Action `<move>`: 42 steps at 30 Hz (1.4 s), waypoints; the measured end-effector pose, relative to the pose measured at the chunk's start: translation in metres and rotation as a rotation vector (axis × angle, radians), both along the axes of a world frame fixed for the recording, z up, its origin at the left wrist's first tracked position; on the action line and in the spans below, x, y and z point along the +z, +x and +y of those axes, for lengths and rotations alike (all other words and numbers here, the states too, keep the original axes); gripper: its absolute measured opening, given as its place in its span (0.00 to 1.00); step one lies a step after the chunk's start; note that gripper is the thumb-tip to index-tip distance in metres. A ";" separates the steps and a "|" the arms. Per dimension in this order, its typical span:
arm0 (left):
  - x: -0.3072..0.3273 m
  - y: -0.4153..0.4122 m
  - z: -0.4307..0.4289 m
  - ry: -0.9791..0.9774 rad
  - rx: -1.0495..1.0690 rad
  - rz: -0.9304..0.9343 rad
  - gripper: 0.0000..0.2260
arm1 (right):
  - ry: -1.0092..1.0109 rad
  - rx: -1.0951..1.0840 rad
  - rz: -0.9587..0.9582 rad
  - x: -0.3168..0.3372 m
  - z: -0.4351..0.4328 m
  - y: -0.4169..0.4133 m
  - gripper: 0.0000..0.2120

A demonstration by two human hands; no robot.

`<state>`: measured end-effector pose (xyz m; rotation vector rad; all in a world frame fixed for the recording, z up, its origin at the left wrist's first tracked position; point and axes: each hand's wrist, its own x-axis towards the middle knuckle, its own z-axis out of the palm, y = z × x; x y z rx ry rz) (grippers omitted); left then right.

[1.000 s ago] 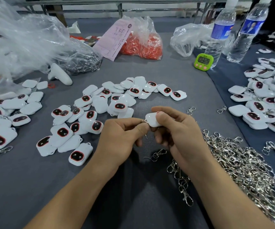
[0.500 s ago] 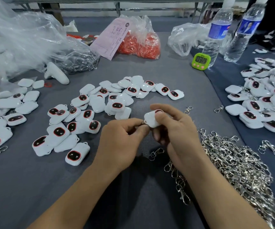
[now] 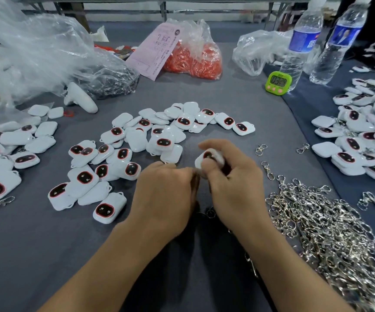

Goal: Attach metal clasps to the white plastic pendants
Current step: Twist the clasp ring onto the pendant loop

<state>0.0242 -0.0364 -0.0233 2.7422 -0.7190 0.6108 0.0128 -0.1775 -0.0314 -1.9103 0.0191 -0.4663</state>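
Though blurred by motion, grips one white pendant (image 3: pixel 209 159) in the right hand (image 3: pixel 236 185), thumb and fingers curled round it, just above the grey table (image 3: pixel 35 255) at the middle. Presses with the left hand (image 3: pixel 166 190), curled tight, against the pendant's near corner; cannot tell the thing pinched there. Heap of metal clasps (image 3: pixel 330 233) just right of the wrists. More loose pendants (image 3: pixel 134 143) scattered behind and left.

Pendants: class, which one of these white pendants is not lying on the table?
The pendant gripped in the right hand, its dark face showing; no hand holds any other.
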 end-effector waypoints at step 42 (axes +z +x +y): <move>-0.009 0.002 -0.001 0.031 0.138 0.030 0.13 | -0.043 0.094 0.080 0.010 -0.005 -0.004 0.08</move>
